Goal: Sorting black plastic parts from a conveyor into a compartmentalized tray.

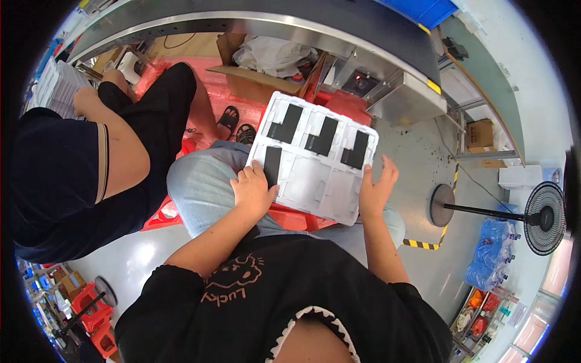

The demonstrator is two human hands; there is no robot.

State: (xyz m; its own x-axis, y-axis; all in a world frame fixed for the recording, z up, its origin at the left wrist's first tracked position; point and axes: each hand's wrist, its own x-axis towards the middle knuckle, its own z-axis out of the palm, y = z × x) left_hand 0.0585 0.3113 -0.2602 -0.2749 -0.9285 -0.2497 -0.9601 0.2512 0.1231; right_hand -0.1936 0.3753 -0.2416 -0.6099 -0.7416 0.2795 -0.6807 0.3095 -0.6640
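A white plastic tray (310, 176) with moulded compartments lies tilted over my lap. Flat black L-shaped pieces (322, 136) sit in its far row, and another black piece (272, 164) lies in the near-left compartment. The other two near compartments hold no black piece. My left hand (253, 192) is closed on the tray's left edge, its thumb reaching over the near rim beside the black piece. At the right edge, my right hand (376, 189) has its fingers apart, its thumb touching the tray's rim and its other fingers stretched out beside it.
A person in dark clothes (66, 175) sits close on my left, one hand by stacked white trays (57, 91). Ahead are a metal-edged conveyor (290, 27) and a cardboard box (257, 81) holding plastic bags. A black fan (541, 218) stands at right, near blue-tinted water bottles (490, 251).
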